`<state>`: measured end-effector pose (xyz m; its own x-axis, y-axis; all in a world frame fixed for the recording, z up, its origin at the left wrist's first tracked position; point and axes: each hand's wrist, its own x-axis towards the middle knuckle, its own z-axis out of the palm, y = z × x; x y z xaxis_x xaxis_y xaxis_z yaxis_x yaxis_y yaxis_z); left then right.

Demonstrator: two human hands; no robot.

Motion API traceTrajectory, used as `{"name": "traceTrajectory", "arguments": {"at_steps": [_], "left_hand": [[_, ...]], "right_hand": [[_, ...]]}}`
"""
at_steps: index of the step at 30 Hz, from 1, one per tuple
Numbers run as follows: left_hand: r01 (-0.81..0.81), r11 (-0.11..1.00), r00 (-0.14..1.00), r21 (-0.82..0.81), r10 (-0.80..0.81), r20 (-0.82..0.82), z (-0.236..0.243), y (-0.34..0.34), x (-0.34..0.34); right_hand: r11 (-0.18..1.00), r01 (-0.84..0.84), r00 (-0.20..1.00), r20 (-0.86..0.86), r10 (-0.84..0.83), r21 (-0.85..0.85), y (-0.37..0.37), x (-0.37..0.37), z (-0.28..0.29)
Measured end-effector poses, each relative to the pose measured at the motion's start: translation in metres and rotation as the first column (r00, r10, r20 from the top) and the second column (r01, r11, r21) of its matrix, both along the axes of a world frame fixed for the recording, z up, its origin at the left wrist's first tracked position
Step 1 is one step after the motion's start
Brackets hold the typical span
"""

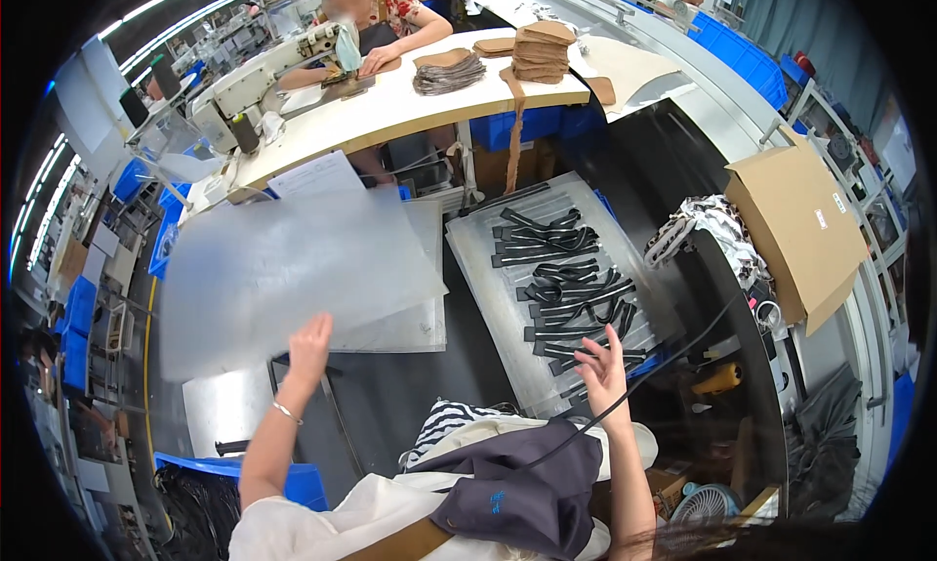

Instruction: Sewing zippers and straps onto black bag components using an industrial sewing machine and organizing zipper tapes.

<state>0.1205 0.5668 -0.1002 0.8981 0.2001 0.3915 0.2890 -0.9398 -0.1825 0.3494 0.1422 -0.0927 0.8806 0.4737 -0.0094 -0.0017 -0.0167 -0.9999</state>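
Right hand (607, 375) hung spread by board's (493, 283) near end; leftward, past dark gap (472, 338), left hand (308, 353) was at sheet's (283, 263) edge, grip unclear.

Looped black strips (561, 312) lie side by side across a pale translucent board (471, 244). Beyond the board, a cream-topped bench (390, 103) carries a sewing machine (262, 73) and stacks of brown pieces (542, 55).

wearer's 2 hands (310, 354), 2+ translucent sheets (273, 268), black straps (544, 237) too tangled to count, 1 bracelet (287, 412), 1 fan (705, 505)
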Motion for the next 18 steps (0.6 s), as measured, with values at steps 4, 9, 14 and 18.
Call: {"name": "traceTrajectory", "arguments": {"at_steps": [4, 9, 14, 18], "left_hand": [[-0.121, 0.928, 0.993, -0.353, 0.115, -0.039, -0.12, 0.023, -0.035], [-0.34, 0.782, 0.938, -0.523, 0.245, -0.244, -0.194, 0.026, -0.04], [-0.16, 0.751, 0.985, -0.641, 0.164, -0.053, -0.189, 0.027, 0.002], [-0.002, 0.745, 1.0, -0.667, -0.015, -0.02, -0.177, 0.006, 0.021]], "right_hand": [[0.999, 0.004, 0.997, -0.072, -0.007, -0.038, -0.003, -0.006, -0.02], [0.993, 0.011, 0.982, -0.185, -0.033, -0.118, -0.009, -0.016, -0.046], [0.979, 0.028, 0.954, -0.286, -0.086, -0.203, -0.017, -0.022, -0.069], [0.979, 0.01, 0.947, -0.311, -0.075, -0.204, -0.014, -0.027, -0.082]]}}
